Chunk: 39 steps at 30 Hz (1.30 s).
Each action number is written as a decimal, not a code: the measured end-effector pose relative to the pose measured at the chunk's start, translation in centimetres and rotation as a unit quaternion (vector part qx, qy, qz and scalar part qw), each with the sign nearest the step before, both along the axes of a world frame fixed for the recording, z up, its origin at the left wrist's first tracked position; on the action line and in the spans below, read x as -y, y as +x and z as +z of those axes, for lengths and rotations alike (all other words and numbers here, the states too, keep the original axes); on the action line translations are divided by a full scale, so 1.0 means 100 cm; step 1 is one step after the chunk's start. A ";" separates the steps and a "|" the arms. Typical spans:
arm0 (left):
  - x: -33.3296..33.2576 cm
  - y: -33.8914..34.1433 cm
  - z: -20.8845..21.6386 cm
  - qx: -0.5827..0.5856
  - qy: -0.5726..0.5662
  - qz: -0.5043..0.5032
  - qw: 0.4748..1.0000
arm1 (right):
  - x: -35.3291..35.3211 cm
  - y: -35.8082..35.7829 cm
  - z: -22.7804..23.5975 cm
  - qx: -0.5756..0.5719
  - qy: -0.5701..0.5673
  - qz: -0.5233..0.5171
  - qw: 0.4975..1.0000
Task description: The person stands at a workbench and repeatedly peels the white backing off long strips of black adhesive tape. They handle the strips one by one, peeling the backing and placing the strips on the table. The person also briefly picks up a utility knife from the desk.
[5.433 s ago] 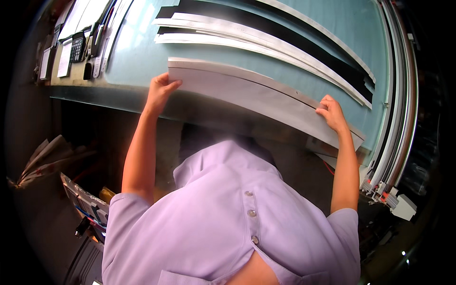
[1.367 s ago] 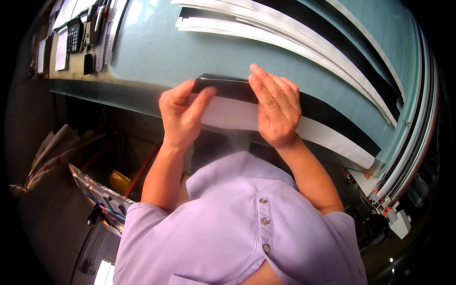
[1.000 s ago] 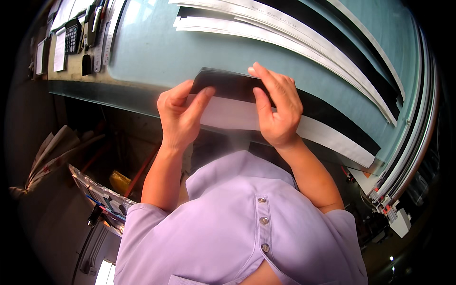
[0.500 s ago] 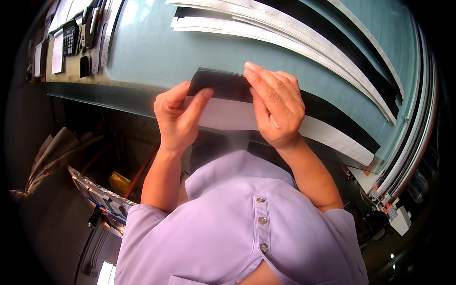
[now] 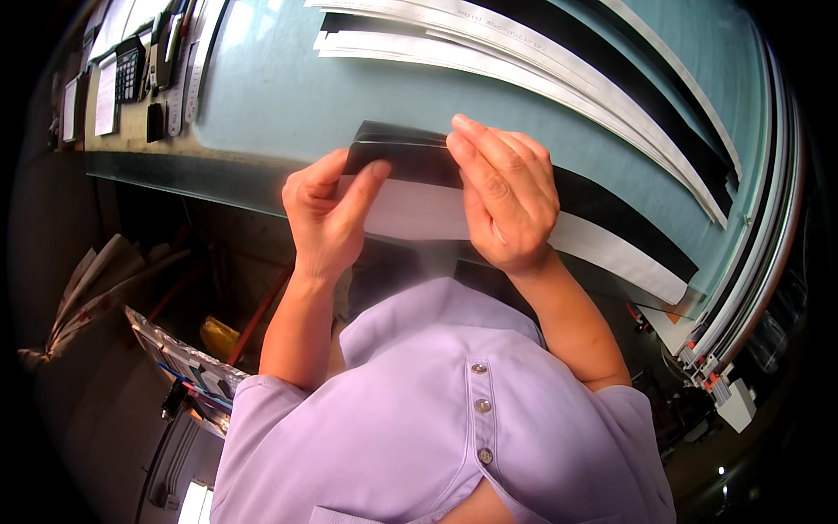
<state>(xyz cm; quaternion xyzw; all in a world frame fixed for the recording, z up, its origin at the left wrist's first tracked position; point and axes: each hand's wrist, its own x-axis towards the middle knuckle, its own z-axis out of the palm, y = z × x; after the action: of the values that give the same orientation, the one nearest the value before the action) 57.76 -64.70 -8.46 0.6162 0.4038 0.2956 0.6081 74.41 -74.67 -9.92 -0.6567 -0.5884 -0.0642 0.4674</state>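
Note:
My left hand (image 5: 327, 205) is closed on the left end of a thin stack of black strips (image 5: 406, 162), thumb on the near face. At the stack's upper edge, my right hand (image 5: 511, 192) grips with its fingers held together and fairly straight; its thumb is mostly hidden. Between the hands the upper edges of the strips stand slightly fanned apart. The black material seems to run on to the right past my right hand. A long white strip (image 5: 410, 210) lies along its near side, at the table's front edge.
Farther back on the pale blue-green table (image 5: 271, 96) lie long white strips (image 5: 524, 70) and black ones in a curved-looking row. A calculator (image 5: 129, 74), rulers (image 5: 177, 100) and a notepad (image 5: 106, 96) sit at the far left. Metal rails (image 5: 768, 192) border the right side.
The upper edges of the black strips have spread apart, with a gap showing between layers. My right fingers have shifted slightly left; my left hand keeps its place.

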 end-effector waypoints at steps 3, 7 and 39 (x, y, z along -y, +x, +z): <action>0.000 -0.001 0.000 -0.010 0.006 -0.003 1.000 | 0.003 0.003 0.008 -0.107 -0.036 0.026 0.993; 0.002 -0.002 0.002 -0.015 0.024 -0.020 0.999 | -0.005 0.011 0.031 -0.372 -0.154 0.026 0.915; 0.005 0.000 0.009 -0.014 0.004 -0.003 1.000 | -0.019 0.006 0.032 -0.326 -0.132 0.014 0.936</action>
<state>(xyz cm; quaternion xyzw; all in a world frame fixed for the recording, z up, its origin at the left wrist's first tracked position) 57.77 -65.25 -7.57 0.6241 0.4095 0.2870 0.6003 75.01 -72.80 -6.77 -0.6890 -0.4164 0.2384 0.5432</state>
